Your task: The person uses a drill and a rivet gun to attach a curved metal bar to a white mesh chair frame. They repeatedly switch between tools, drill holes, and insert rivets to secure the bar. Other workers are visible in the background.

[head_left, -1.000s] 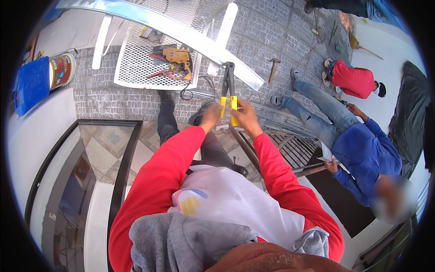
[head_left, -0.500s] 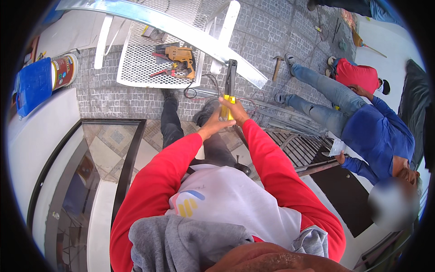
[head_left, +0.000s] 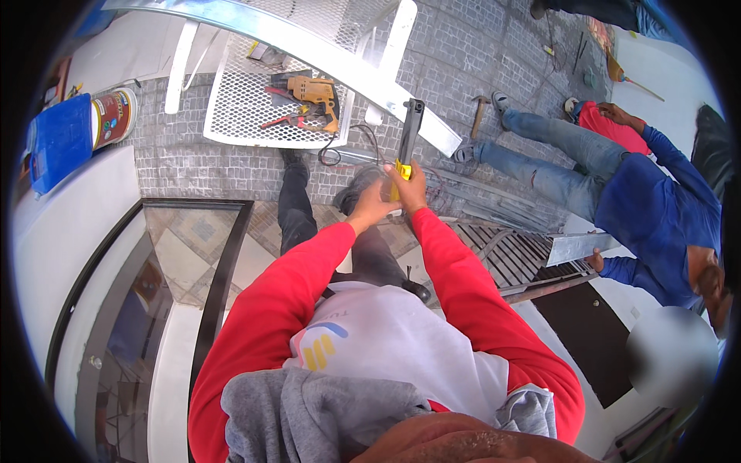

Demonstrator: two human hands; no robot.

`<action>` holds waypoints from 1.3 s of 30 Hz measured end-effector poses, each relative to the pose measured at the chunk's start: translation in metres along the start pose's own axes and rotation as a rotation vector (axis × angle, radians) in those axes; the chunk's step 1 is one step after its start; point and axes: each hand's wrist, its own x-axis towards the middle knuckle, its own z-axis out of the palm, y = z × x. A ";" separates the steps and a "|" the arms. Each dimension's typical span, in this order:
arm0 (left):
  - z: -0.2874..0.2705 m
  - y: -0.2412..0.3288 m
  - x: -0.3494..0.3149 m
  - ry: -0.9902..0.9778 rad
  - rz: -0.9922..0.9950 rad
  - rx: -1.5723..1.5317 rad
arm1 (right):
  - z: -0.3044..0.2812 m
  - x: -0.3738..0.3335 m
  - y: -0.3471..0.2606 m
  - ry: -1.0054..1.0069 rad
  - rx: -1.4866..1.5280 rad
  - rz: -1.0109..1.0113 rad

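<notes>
My right hand (head_left: 414, 185) is closed around a hand tool (head_left: 407, 139) with a yellow body and a long dark bar pointing away from me. Its exact kind is not clear. At the tool's near end, my left hand (head_left: 373, 205) is closed, fingers bent toward the yellow part; what they grip is hidden. Beyond my hands, a long metal channel (head_left: 324, 60) crosses over a white mesh bench (head_left: 231, 116). An orange-yellow power drill (head_left: 315, 92) and a red-handled tool (head_left: 287, 120) lie on the mesh.
At right, a co-worker in blue (head_left: 644, 208) holds a metal piece (head_left: 579, 248); behind, a person in red (head_left: 610, 127) bends low. A hammer (head_left: 479, 114) and metal strips (head_left: 494, 202) lie on the paving. A bucket (head_left: 116, 118) and a blue container (head_left: 62, 143) stand left.
The tool has tilted and shifted slightly right in my hands. The co-worker in blue has moved, and the metal piece in that person's hand now shows longer.
</notes>
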 end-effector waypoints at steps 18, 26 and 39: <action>-0.111 0.046 -0.102 0.038 0.522 0.354 | -0.055 -0.069 -0.006 -0.686 0.285 0.176; -0.116 0.047 -0.121 0.235 0.363 0.300 | -0.022 -0.070 -0.045 -0.712 0.530 0.233; -0.187 0.015 -0.168 0.125 -0.050 -0.259 | 0.046 -0.056 -0.035 -0.701 0.418 0.268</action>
